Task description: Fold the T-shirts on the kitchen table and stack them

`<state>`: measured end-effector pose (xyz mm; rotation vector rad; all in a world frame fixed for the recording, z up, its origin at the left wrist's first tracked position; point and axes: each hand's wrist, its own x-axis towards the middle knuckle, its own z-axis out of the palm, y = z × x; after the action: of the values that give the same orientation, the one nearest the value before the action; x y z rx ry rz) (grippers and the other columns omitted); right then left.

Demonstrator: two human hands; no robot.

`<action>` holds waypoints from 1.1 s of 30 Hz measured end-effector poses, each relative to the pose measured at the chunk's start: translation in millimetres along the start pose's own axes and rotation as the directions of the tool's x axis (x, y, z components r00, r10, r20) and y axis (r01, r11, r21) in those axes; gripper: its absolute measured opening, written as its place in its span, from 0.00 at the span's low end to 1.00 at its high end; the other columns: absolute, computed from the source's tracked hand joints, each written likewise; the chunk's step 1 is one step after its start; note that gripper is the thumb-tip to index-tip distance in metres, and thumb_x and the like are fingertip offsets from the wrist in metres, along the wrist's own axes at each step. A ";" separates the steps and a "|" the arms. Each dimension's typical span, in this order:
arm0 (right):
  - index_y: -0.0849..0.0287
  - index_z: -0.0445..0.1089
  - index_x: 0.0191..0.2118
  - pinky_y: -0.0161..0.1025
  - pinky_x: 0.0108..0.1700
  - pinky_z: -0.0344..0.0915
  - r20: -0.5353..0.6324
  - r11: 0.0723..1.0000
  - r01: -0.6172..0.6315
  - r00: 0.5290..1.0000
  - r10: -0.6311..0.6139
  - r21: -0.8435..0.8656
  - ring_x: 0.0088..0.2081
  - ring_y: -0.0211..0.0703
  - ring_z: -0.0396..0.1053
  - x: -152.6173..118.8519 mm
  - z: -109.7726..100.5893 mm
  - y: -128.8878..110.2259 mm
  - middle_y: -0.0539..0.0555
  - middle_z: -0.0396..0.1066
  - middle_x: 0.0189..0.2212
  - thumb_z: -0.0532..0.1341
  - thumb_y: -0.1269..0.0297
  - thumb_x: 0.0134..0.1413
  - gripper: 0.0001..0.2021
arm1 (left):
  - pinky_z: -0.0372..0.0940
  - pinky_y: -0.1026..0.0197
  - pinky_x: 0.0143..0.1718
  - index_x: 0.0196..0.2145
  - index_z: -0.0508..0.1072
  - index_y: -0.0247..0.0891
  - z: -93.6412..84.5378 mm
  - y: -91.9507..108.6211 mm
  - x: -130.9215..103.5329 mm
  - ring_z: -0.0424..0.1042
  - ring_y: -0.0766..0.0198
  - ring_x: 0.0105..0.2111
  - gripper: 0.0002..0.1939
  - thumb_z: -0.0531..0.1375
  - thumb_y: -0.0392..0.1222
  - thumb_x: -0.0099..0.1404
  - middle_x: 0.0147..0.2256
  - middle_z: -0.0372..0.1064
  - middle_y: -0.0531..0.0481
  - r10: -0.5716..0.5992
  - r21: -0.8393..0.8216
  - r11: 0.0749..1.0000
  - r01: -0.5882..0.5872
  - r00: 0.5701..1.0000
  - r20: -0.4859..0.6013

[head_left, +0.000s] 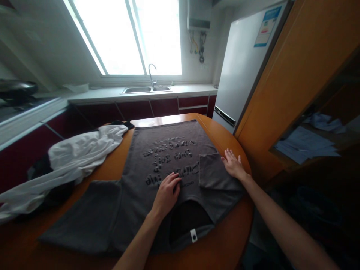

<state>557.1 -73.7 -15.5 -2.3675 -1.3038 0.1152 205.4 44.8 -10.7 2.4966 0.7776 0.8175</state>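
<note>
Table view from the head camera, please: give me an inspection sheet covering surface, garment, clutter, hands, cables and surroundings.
Surface: orange-brown wooden table with a rounded edge.
Garment: dark grey shirt spread print side up, collar toward the person; one sleeve folded inward, the other spread out.
Clutter: white cloth heaped over dark cloth at the left.
Hands: left hand rests on the print; right hand lies open beside the folded sleeve, contact with it unclear.
Cables: nothing seen on the table; hoses or cords hang below a wall unit.
Surroundings: sink, window, fridge.
</note>
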 end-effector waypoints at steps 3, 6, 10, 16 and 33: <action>0.59 0.54 0.71 0.69 0.70 0.34 -0.074 0.991 -0.068 0.994 0.078 0.119 0.73 0.55 0.41 3.7 -4.9 22.1 0.61 0.46 0.72 0.43 0.51 0.71 0.30 | 0.64 0.39 0.63 0.47 0.79 0.42 -0.4 -0.3 1.1 0.68 0.51 0.60 0.15 0.55 0.37 0.69 0.55 0.73 0.45 0.004 0.008 1.000 -0.004 1.000 0.001; 0.61 0.59 0.69 0.62 0.71 0.42 -0.127 0.966 -0.094 0.984 0.127 0.239 0.72 0.53 0.46 9.3 -9.6 45.6 0.62 0.53 0.70 0.44 0.56 0.69 0.28 | 0.64 0.39 0.62 0.48 0.79 0.43 -2.5 3.2 0.4 0.68 0.50 0.60 0.15 0.55 0.37 0.69 0.55 0.73 0.45 0.015 0.021 1.000 -0.015 1.000 -0.001; 0.63 0.65 0.65 0.54 0.70 0.50 -0.133 0.954 -0.109 0.980 0.151 0.279 0.69 0.49 0.54 8.1 -9.7 65.7 0.62 0.62 0.66 0.46 0.61 0.67 0.27 | 0.64 0.41 0.62 0.52 0.77 0.44 -9.5 20.0 1.8 0.69 0.50 0.59 0.17 0.55 0.40 0.69 0.56 0.72 0.45 0.041 0.024 0.999 -0.042 0.999 0.023; 0.63 0.66 0.64 0.56 0.71 0.42 -0.130 0.991 -0.075 0.987 0.089 0.111 0.71 0.52 0.50 -7.8 -2.6 56.7 0.61 0.58 0.68 0.47 0.63 0.67 0.25 | 0.68 0.52 0.56 0.51 0.77 0.42 -14.1 57.7 61.0 0.75 0.54 0.50 0.15 0.56 0.41 0.70 0.50 0.75 0.46 0.083 0.008 0.996 -0.084 0.989 0.121; 0.62 0.68 0.61 0.50 0.69 0.46 -0.201 0.995 -0.096 0.976 0.086 -0.039 0.68 0.49 0.55 -12.5 -7.6 38.2 0.59 0.63 0.66 0.49 0.64 0.68 0.22 | 0.67 0.60 0.49 0.45 0.76 0.43 12.0 76.4 105.7 0.72 0.59 0.45 0.08 0.62 0.42 0.68 0.45 0.71 0.48 0.393 -0.134 0.914 -0.384 0.747 0.537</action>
<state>582.3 -104.1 -25.9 -2.4087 -1.1160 -0.1248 313.4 48.7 63.4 2.7077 0.0406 0.1634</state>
